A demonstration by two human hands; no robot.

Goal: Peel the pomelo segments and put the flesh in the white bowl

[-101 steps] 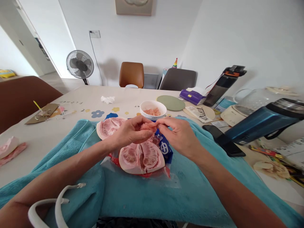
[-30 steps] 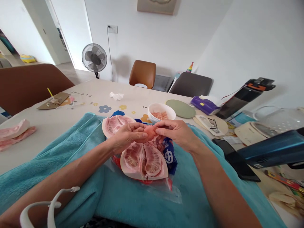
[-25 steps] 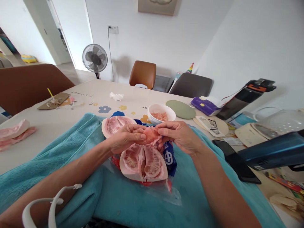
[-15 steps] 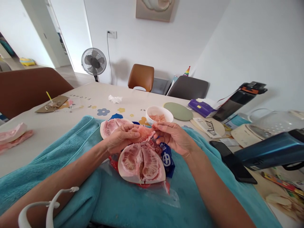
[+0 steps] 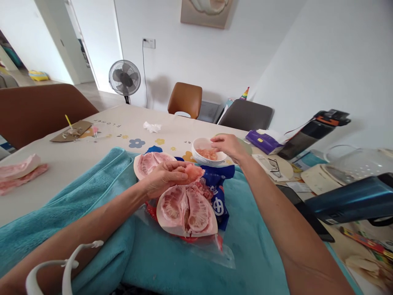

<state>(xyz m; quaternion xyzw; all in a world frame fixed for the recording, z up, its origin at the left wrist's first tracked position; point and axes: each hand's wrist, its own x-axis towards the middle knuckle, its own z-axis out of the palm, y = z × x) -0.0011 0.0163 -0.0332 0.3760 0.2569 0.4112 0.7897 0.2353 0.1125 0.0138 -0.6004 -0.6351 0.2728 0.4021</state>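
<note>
Left hand is closed around a peeled pomelo segment, held just above the opened pomelo half lying on a clear plastic bag over the teal towel.

Change noted: half a second earlier both hands worked the segment together. The right hand has since left it and now sits over the far rim of the white bowl, which holds loose pink pulp. Its fingers are curled and pinched together at the rim; whether a piece of flesh is between them cannot be told. Judged, a bit pulled from the segment is going into the bowl.

A second pomelo piece lies behind the left hand. Rind scraps rest on the desk at far left. A blue wrapper lies beside the half.
</note>
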